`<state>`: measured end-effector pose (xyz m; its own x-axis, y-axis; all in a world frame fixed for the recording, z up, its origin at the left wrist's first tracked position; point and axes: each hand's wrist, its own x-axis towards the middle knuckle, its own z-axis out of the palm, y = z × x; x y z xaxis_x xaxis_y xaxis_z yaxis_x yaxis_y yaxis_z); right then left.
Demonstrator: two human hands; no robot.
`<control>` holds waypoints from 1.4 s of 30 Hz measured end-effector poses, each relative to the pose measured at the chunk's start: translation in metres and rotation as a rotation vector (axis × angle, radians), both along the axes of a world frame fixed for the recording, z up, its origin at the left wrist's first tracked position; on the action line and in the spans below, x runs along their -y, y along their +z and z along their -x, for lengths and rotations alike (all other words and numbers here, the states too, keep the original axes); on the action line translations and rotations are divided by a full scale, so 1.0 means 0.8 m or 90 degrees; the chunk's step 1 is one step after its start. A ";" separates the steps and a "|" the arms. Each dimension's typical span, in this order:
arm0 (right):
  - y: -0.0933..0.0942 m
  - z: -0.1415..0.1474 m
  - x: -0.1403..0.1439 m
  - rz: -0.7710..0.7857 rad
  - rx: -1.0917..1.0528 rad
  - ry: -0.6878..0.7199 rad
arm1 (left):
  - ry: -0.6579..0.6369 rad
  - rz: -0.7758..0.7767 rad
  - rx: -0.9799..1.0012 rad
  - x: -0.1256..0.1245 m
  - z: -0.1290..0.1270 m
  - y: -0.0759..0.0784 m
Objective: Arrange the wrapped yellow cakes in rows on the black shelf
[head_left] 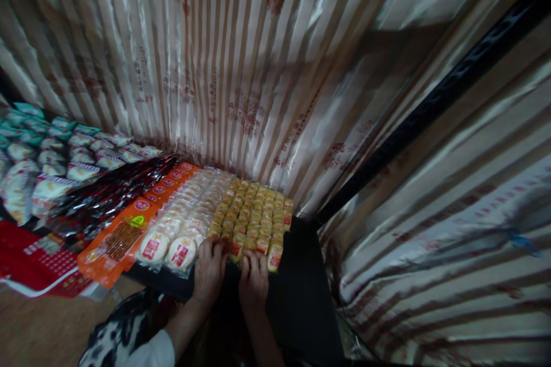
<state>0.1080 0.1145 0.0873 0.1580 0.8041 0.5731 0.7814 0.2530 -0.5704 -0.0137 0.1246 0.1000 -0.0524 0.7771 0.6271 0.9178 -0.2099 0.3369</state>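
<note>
Small yellow wrapped packets (252, 209) stand in tight rows on a black shelf (301, 281). At the front left of these rows my left hand (210, 268) curls its fingers over a packet. My right hand (253, 278) is a little to the right, its fingers bent down onto another front packet. Just left of my left hand lie round white cakes in clear wrappers (181, 252), in two rows running back. The undersides of both hands, and how firmly they grip, are hidden.
Left of the cakes lie an orange snack bag (118, 238), dark shiny packs (116, 189) and several white and green bags (81, 155). A red bag (38, 258) hangs at the shelf's front. Striped sheeting (241, 69) covers the back, and a black post (413, 114) slants on the right.
</note>
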 end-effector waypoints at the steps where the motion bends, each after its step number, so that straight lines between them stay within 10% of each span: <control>1: -0.001 0.000 0.000 0.003 -0.005 0.004 | 0.000 -0.001 -0.002 0.000 0.000 0.000; 19: 0.000 -0.010 -0.019 0.024 -0.019 0.025 | 0.007 -0.019 -0.050 0.002 -0.001 0.000; 25: 0.000 -0.010 -0.016 -0.011 -0.001 0.043 | -0.160 -0.026 -0.120 0.006 -0.002 -0.005; 42: 0.002 -0.006 -0.006 -0.043 0.076 -0.003 | -0.184 0.009 -0.136 -0.006 -0.006 -0.005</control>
<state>0.1125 0.1192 0.0890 0.0885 0.7628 0.6406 0.8439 0.2842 -0.4550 -0.0086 0.1298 0.0960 0.3017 0.7493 0.5895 0.8714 -0.4676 0.1485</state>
